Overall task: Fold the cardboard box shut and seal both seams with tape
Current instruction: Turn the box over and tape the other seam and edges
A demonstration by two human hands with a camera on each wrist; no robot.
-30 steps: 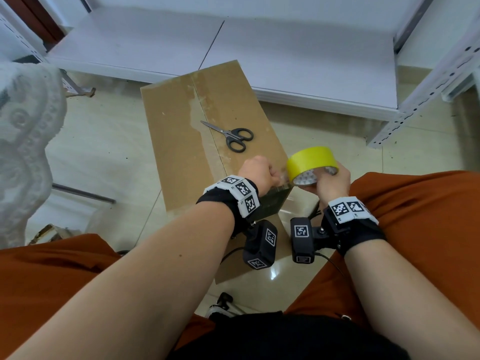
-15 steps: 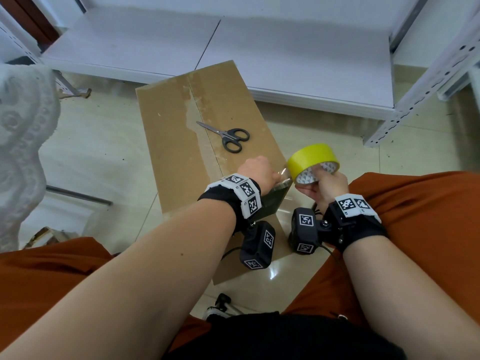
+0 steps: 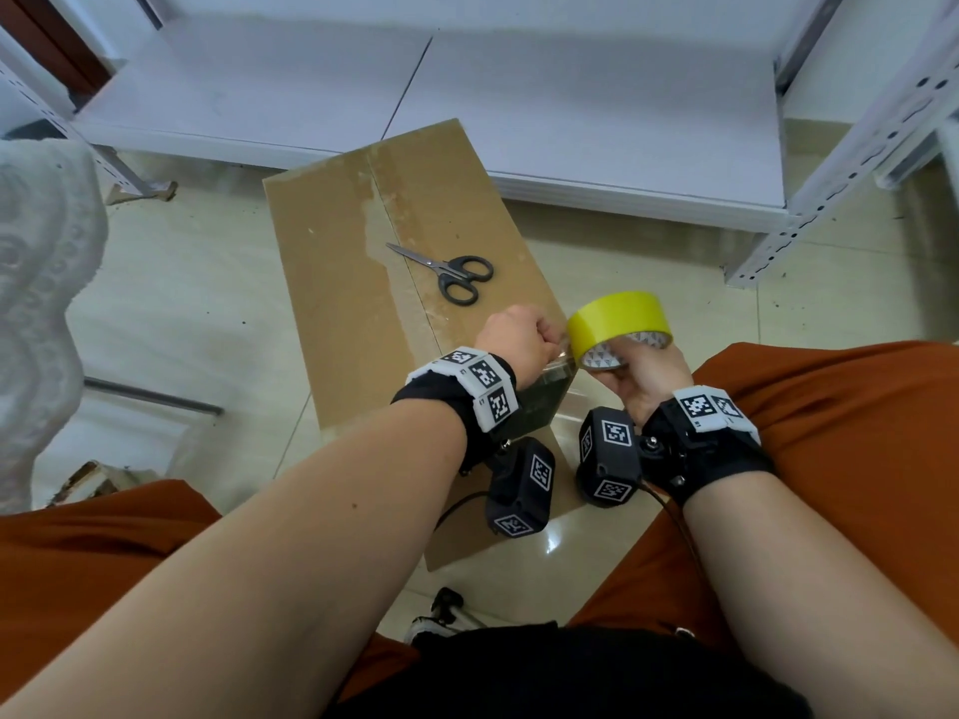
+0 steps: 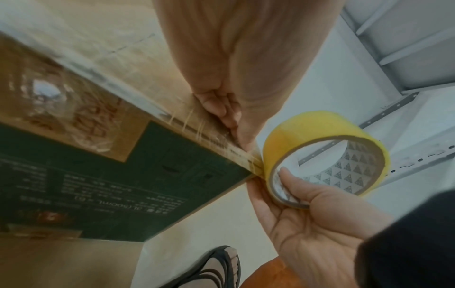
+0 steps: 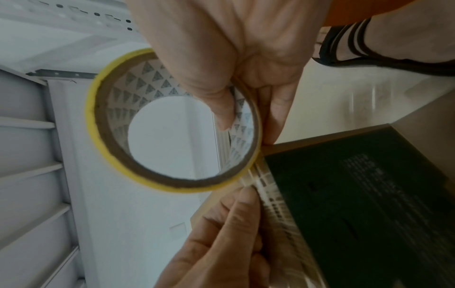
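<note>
1. Head view: A brown cardboard box (image 3: 363,282) lies on the shiny floor, in front of the person's knees. Its top flaps are folded shut, and a seam runs down the middle of the top.
2. A pair of black scissors (image 3: 451,275) lies on top of the box, just right of the seam.
3. The left hand (image 3: 519,342) is at the near right corner of the box. Its fingers are curled and pinch the loose end of the clear tape by that corner.
4. The right hand (image 3: 641,373) holds a yellow tape roll (image 3: 617,324) just off the same corner of the box. The roll is tilted, and the two hands are almost touching.
5. A white shelf (image 3: 571,111) stands behind the far end of the box. Orange trousers show on both sides of the near end.
6. Left wrist view: The left hand (image 4: 236,78) pinches the tape strip (image 4: 248,161) down on the top edge of the box (image 4: 123,175), where the dark green side begins. The tape roll (image 4: 320,140) sits right beside that corner. The right hand (image 4: 307,224) grips it, with the thumb inside the ring.
7. Right wrist view: The right hand (image 5: 234,58) grasps the tape roll (image 5: 103,136), thumb inside and fingers outside. The left hand (image 5: 221,233) is below the roll, and its fingertips press the strip onto the edge of the box (image 5: 369,194). A sandalled foot (image 5: 393,48) rests on the floor beyond the box.
</note>
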